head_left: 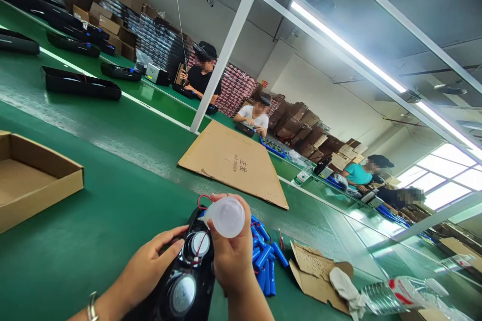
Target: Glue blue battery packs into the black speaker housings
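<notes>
My right hand (234, 256) is wrapped round a translucent white squeeze bottle (229, 217), its round base facing me and its narrow end tilted down to the left. Under it lies a black speaker housing (203, 281) with two round speakers, the lower one (183, 292) large and silvery, and thin red and black wires. My left hand (156, 261) grips the housing's left edge, thumb on top and fingers along the side. Just right of my right hand, a heap of blue battery packs (265, 256) lies on the green bench.
An open cardboard tray (41, 175) stands at left, and a flat cardboard sheet (235, 160) lies ahead. Torn cardboard (316, 271), a white cloth (344, 288) and a water bottle (399, 295) are at right. Black housings (81, 84) line the far-left belt; several people work beyond.
</notes>
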Demonstrator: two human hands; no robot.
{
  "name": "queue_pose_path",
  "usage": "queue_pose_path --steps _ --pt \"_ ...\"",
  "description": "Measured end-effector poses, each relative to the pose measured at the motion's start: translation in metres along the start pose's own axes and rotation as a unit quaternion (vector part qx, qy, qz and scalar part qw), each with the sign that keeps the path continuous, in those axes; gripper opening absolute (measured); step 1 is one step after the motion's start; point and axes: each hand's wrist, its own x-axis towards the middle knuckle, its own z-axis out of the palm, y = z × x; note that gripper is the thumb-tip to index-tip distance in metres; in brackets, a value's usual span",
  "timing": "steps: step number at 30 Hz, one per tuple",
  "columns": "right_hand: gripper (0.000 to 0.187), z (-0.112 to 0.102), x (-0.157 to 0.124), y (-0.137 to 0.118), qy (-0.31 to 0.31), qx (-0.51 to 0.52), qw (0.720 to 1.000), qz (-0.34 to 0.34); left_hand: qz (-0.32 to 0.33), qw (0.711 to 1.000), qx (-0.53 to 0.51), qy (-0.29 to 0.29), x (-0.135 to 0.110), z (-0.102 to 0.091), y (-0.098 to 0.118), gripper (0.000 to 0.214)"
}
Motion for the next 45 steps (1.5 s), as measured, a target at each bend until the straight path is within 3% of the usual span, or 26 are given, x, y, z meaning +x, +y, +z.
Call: queue_pose_path --steps 8,24,29,45 --pt "0.038 0.001 -0.004 -0.001 -0.002 -0.003 1.0 -0.005 0.01 1.0 -0.009 0.003 0.001 -0.001 -0.007 0.053" --pt "0.037 -0.002 -0.008 -0.003 0.001 -0.018 1.0 0.01 0.005 0.999 -0.041 -0.002 0.0 0.001 -0.003 0.051" --pt "0.039 -0.002 -0.01 0.0 -0.003 -0.017 1.0 0.004 0.013 0.999 -0.027 0.035 0.0 0.001 -0.002 0.048" --pt "0.034 -0.003 -0.005 0.004 0.025 -0.021 0.999 0.004 -0.011 0.996 -0.076 0.036 0.0 0.0 0.008 0.045"
